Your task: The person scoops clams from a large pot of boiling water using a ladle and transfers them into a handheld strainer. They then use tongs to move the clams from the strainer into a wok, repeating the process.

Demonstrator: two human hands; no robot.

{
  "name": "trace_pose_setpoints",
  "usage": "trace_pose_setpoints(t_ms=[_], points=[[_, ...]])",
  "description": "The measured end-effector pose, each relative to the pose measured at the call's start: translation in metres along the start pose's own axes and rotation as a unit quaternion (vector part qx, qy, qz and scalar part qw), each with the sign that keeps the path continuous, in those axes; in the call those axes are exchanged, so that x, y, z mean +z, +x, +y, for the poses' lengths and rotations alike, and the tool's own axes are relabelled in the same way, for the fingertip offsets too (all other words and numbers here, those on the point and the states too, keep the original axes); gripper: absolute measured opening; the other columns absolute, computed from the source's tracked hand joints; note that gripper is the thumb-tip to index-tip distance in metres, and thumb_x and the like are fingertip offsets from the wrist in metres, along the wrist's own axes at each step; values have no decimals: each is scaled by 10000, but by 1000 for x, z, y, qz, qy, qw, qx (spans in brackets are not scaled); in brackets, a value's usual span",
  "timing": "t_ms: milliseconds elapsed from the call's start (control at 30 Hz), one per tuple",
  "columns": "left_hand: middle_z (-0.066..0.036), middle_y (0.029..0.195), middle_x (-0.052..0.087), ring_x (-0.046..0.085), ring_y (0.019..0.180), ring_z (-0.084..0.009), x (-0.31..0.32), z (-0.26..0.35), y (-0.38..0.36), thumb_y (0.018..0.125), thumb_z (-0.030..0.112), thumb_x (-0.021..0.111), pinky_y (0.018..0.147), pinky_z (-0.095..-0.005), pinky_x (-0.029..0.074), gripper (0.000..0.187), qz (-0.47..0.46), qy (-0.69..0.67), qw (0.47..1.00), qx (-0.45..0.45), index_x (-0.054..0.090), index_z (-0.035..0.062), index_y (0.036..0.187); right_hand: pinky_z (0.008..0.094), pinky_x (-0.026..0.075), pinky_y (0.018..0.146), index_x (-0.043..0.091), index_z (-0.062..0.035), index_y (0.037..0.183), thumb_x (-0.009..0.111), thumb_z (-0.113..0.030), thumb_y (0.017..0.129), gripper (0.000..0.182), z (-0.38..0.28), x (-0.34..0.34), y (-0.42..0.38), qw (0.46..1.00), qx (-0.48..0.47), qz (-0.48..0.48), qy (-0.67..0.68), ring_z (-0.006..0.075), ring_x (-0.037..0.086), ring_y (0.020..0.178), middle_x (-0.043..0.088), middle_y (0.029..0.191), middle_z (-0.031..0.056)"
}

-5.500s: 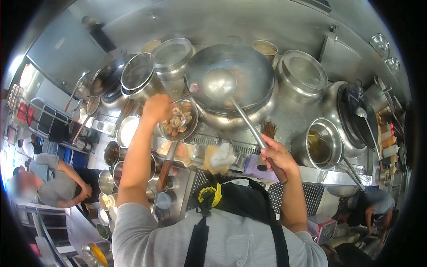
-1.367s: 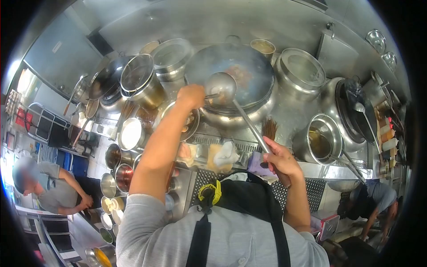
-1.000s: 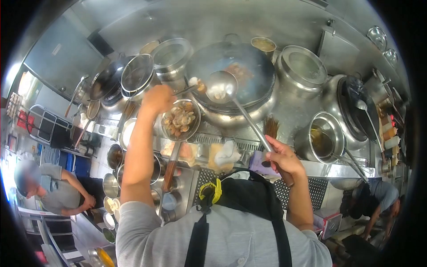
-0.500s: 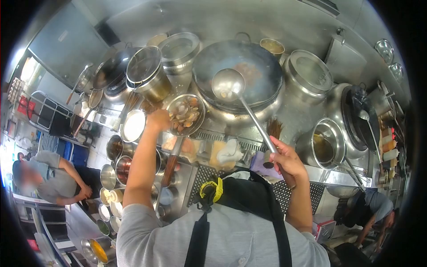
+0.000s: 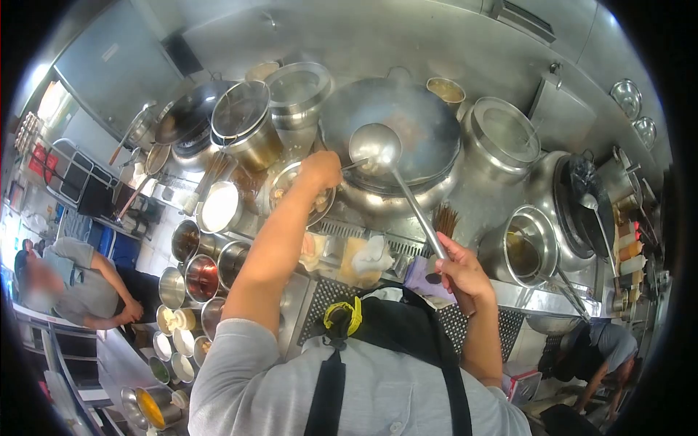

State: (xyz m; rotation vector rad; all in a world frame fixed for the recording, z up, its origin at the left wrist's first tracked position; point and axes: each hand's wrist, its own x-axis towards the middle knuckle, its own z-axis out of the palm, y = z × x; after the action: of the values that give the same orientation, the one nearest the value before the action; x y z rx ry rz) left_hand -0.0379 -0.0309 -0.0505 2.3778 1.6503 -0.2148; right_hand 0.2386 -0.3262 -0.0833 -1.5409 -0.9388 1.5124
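My right hand [image 5: 467,270] is wrapped round the long handle of a metal ladle [image 5: 375,144]. The ladle's bowl hangs over the near side of a large steaming wok [image 5: 338,109], with a little pale stuff inside. My left hand [image 5: 322,171] is closed on a thin metal utensil [image 5: 354,165], apparently a small spoon, whose far end reaches the ladle's bowl. Below my left hand and forearm lies a round strainer [image 5: 331,207] of clams, mostly covered by my arm. Reddish-brown bits lie blurred in the wok's bottom.
Lidded steel pots [image 5: 502,127] flank the wok. At left stand a strainer pot [image 5: 247,134], a white-filled container [image 5: 219,206] and several seasoning tins [image 5: 201,277]. A pot with an inner strainer [image 5: 520,247] stands right. One person [image 5: 80,283] is left, another [image 5: 611,345] lower right.
My left hand has moved right, from beside the white-filled container to the ladle, now with the thin utensil showing. My right hand still holds the ladle in nearly the same place.
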Motion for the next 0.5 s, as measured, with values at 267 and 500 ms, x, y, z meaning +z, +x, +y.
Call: trace_pose_setpoints(t_ms=[267, 500], points=[[-246, 974, 725, 703, 950, -421, -9, -94, -66, 902, 341, 647, 864, -498, 557, 343, 98, -33, 995, 7, 770, 22, 914, 265, 460, 467, 345, -86, 1594, 610, -13, 924, 724, 18, 8, 2, 999, -34, 14, -6, 95, 539, 536, 609, 824, 43], [-233, 997, 732, 698, 999, -418, 87, -167, -106, 872, 326, 619, 906, -494, 554, 325, 13, -59, 993, -106, 780, 46, 907, 239, 448, 491, 351, -87, 1593, 615, 4, 921, 728, -4, 23, 15, 996, -65, 60, -11, 64, 529, 557, 617, 841, 26]])
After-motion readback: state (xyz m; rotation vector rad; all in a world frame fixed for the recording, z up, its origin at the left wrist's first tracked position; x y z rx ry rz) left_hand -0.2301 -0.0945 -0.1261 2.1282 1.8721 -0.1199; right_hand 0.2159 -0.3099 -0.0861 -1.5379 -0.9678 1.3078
